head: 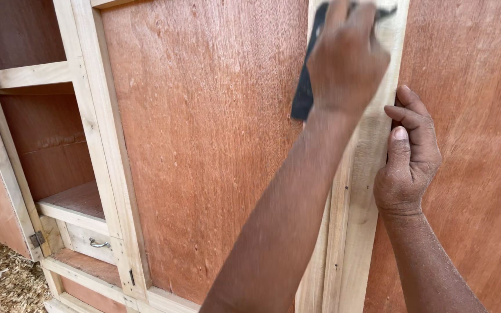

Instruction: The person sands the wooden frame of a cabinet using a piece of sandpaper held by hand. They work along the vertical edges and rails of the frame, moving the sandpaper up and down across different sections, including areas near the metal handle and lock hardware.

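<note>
Against the pale wooden stile between two reddish plywood panels, the left hand grips a dark sanding pad pressed flat, while the right hand curls around the stile's edge.

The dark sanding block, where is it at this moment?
The sanding block is near the top of the head view, right of centre, held by the left hand against the pale wooden strip, just above the right hand.
</note>
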